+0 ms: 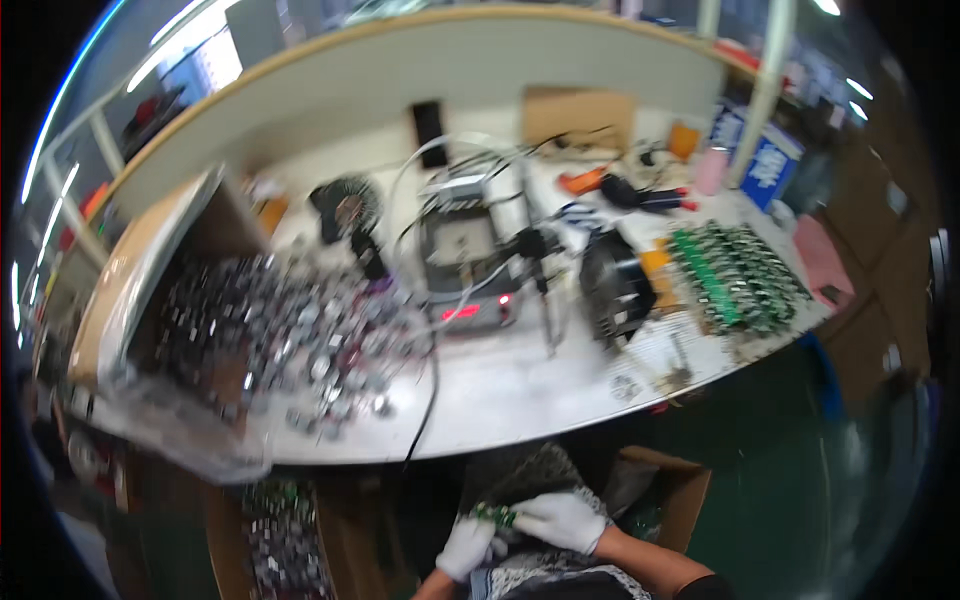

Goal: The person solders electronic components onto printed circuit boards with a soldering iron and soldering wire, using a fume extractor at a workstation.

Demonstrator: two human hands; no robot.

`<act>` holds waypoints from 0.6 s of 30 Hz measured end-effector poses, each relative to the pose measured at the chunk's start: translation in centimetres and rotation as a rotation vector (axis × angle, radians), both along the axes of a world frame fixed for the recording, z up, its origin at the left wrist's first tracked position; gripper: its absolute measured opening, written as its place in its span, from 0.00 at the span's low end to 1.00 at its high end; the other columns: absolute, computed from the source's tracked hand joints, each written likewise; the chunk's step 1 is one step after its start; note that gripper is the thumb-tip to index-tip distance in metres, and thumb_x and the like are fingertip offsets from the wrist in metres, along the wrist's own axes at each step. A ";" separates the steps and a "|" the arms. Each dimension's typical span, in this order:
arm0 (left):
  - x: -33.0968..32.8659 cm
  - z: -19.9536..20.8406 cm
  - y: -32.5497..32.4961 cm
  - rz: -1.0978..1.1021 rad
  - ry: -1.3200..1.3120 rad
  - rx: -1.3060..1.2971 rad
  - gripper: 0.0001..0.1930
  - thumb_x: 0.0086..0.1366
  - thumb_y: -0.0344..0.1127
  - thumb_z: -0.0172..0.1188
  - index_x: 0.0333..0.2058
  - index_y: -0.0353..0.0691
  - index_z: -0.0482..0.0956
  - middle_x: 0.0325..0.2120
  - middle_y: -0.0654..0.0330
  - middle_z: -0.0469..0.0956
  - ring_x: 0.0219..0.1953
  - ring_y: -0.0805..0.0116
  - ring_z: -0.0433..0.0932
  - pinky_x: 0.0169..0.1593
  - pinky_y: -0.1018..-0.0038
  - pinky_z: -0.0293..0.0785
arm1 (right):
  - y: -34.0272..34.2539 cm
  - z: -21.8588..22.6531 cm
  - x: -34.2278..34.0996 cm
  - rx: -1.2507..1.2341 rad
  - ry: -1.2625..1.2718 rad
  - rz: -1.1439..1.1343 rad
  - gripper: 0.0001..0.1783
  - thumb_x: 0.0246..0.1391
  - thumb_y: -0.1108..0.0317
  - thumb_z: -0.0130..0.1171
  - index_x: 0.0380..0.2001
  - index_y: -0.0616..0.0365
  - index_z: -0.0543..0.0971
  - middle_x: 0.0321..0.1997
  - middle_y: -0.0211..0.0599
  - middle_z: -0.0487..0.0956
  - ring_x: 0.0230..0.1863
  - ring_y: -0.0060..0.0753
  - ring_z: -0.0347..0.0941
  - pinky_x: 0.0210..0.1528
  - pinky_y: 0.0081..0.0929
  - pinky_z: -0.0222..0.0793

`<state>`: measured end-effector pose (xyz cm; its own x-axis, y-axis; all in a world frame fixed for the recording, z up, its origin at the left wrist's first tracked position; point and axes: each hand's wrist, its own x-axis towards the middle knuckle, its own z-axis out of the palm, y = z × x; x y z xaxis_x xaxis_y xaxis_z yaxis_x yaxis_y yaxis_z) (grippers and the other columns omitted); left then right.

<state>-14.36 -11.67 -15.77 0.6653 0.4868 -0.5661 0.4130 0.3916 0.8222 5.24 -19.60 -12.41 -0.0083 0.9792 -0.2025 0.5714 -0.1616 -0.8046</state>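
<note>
Low in the head view, in front of my lap, both my hands wear white gloves. My left hand (467, 546) is closed on the left end of a small green circuit board (494, 515). From the other side, my right hand (560, 521) pinches the same board, its fingers lying over the right end. The gloves cover part of the board, and blur hides its finer details. Both hands are below the near edge of the white workbench (500, 424), over dark patterned cloth.
Many small silvery parts (325, 365) spill from a tipped carton (105, 290) at left. A grey soldering station (465, 265) stands mid-bench, beside a black round object (612, 285). Rows of green circuit boards (735, 275) lie at right. Cartons (690, 500) flank my lap.
</note>
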 end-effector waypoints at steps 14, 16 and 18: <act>0.4 -2.5 -1.1 0.005 0.080 0.464 0.16 0.70 0.44 0.48 0.38 0.39 0.80 0.27 0.47 0.79 0.29 0.47 0.78 0.32 0.57 0.71 | -0.4 1.7 -0.1 -0.092 -0.082 0.005 0.22 0.60 0.49 0.46 0.45 0.51 0.80 0.39 0.43 0.81 0.44 0.49 0.76 0.46 0.39 0.71; 0.2 -5.0 -1.0 -0.006 0.012 0.354 0.16 0.70 0.46 0.49 0.38 0.40 0.80 0.25 0.49 0.80 0.26 0.51 0.78 0.29 0.59 0.70 | -0.8 1.6 -0.1 -0.054 -0.058 -0.041 0.22 0.60 0.49 0.47 0.46 0.50 0.80 0.40 0.44 0.81 0.45 0.49 0.76 0.47 0.39 0.71; -1.3 -9.8 -0.9 -0.083 -0.044 0.503 0.15 0.69 0.46 0.51 0.42 0.42 0.78 0.30 0.49 0.80 0.31 0.52 0.79 0.33 0.60 0.72 | -1.0 1.2 -0.5 0.239 -0.329 0.007 0.13 0.56 0.57 0.53 0.35 0.48 0.83 0.27 0.41 0.79 0.30 0.46 0.76 0.33 0.40 0.71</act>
